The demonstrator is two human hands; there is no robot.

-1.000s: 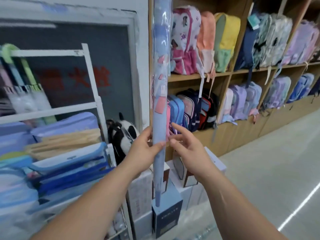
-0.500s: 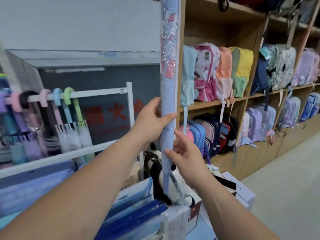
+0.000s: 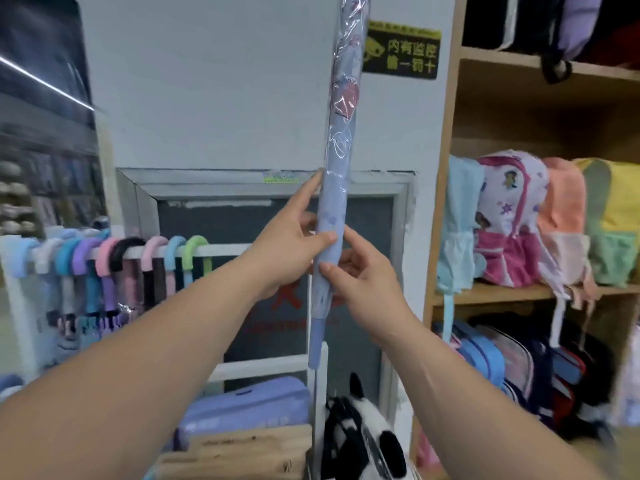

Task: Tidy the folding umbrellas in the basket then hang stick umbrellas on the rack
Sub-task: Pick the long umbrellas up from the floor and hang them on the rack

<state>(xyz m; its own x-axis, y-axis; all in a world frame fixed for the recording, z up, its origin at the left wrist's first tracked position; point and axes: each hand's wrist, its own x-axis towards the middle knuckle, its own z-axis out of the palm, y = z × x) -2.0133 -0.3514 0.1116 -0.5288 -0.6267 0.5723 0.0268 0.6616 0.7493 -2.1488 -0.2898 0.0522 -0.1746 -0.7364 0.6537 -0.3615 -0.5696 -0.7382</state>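
The stick umbrella (image 3: 341,150) stands almost upright in the air in front of the white wall, just right of the rack (image 3: 225,250), and both hands grip it low on its length. The left hand (image 3: 291,244) wraps round it from the left with the thumb laid across the front. The right hand (image 3: 360,282) pinches it just below, thumb in front and fingers behind. The main risk is a slip: the canopy is sheathed in glossy clear plastic that crinkles and catches the light, and such a sleeve could slide over the fabric under a loose grip. The upper end runs out of view, so the handle cannot be seen, and hooking it over the rail will probably mean guiding a long, top-heavy rod partly blind. A careless swing could knock the hung umbrellas (image 3: 114,254) crowded at the rail's left, or snag the narrow lower tip on the lower rail (image 3: 263,368) or the black-and-white plush item (image 3: 363,441) beneath. The umbrella is a slim, tapering lilac-blue cylinder of soft furled cloth with pink printed patches and a plain matte cap at the bottom. The hung ones show smooth, rounded crook handles in pastel colours and one in black. The rack is painted white tube.
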